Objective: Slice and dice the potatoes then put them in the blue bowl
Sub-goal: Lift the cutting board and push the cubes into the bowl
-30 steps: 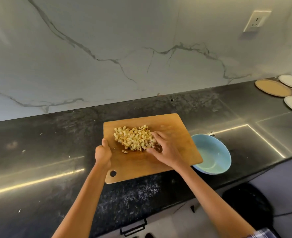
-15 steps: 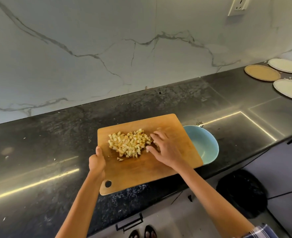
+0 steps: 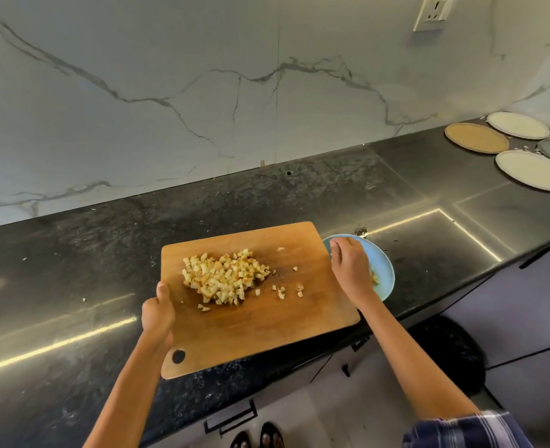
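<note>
Right hand [image 3: 351,268] has moved off the pile to over the round blue bowl [image 3: 385,270], fingers loosely curled downward, grip unclear; a few pieces already lie inside. Left hand [image 3: 157,315] grips the rectangular wooden cutting board [image 3: 267,318] edge on the dark worktop [image 3: 73,270]. Pale yellow diced potatoes [image 3: 225,276] mostly sit mid-board.

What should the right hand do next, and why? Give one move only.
Probably bring the right hand back from over the blue bowl to the pile of diced potato and sweep more across. Only a few pieces show in the bowl; most of the dice, plus some strays, remain on the cutting board, which the left hand grips at its edge beside the bowl.
</note>
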A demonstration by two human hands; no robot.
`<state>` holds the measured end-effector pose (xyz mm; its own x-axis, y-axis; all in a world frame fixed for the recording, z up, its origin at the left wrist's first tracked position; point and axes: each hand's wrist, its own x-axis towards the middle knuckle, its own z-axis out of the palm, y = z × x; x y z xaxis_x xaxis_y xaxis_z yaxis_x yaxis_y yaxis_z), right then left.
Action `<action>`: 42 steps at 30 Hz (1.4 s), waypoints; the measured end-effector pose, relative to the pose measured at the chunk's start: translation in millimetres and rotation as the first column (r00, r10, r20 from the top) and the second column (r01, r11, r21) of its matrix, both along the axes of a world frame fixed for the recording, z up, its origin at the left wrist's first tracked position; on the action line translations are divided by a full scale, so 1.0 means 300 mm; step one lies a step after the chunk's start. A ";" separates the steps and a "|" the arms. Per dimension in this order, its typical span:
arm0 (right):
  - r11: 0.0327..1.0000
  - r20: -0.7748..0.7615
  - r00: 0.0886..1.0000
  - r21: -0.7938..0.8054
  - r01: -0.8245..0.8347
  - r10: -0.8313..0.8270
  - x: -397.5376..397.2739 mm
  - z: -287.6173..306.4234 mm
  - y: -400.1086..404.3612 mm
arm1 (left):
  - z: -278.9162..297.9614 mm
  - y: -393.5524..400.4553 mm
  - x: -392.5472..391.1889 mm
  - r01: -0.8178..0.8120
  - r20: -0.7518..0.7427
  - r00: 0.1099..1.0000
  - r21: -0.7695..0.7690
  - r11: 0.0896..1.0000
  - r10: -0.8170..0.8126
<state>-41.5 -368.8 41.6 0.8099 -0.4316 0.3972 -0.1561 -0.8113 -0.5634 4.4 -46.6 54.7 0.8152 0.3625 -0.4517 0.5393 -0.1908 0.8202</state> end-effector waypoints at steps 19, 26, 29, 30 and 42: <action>0.866 0.038 0.866 -0.063 -0.495 0.498 0.021 -0.017 0.314 | 0.018 0.001 -0.036 -0.033 0.029 0.999 -0.009 0.999 0.034; 0.789 -0.043 0.833 -0.297 -0.538 0.552 0.000 -0.042 0.296 | 0.020 -0.002 -0.032 -0.034 0.029 0.999 0.000 0.999 0.034; 0.833 -0.047 0.878 -0.295 -0.468 0.477 0.005 -0.046 0.199 | 0.010 0.000 -0.045 -0.031 0.024 0.999 0.012 0.999 0.031; 0.853 -0.048 0.900 -0.300 -0.426 0.433 0.003 -0.043 0.158 | 0.007 0.001 -0.047 -0.030 0.021 0.999 0.013 0.999 0.030; 0.957 0.045 0.956 -0.015 -0.289 0.290 0.017 0.053 0.044 | 0.024 -0.004 -0.075 -0.052 0.049 0.998 0.032 0.998 0.051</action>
